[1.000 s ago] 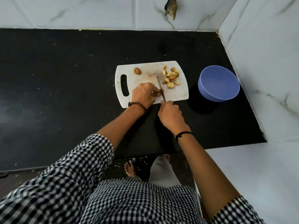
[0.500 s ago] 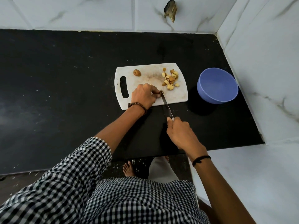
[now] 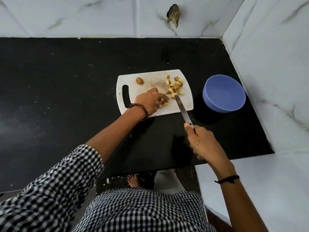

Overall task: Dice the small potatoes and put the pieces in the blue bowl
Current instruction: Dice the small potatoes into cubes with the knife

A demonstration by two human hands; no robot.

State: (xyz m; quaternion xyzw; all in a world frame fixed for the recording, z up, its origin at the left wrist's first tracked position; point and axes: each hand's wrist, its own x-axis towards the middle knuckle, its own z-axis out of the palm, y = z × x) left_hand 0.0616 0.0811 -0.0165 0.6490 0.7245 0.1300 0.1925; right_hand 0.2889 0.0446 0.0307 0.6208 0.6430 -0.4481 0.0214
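Two hands work our white cutting board [image 3: 184, 104] beside the blue bowl [image 3: 215, 106]: the right hand [image 3: 204, 144] grips the knife [image 3: 183, 109], tip at the diced potato pile [image 3: 174, 87]. The left hand [image 3: 147, 101] bends its fingers over cut pieces [image 3: 165, 102], grip unclear; whole potato [image 3: 139, 80] behind.

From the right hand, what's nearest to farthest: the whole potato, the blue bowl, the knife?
1. Knife: held in the right hand.
2. Blue bowl: on the counter, right of the board.
3. Whole potato: far left on the board.
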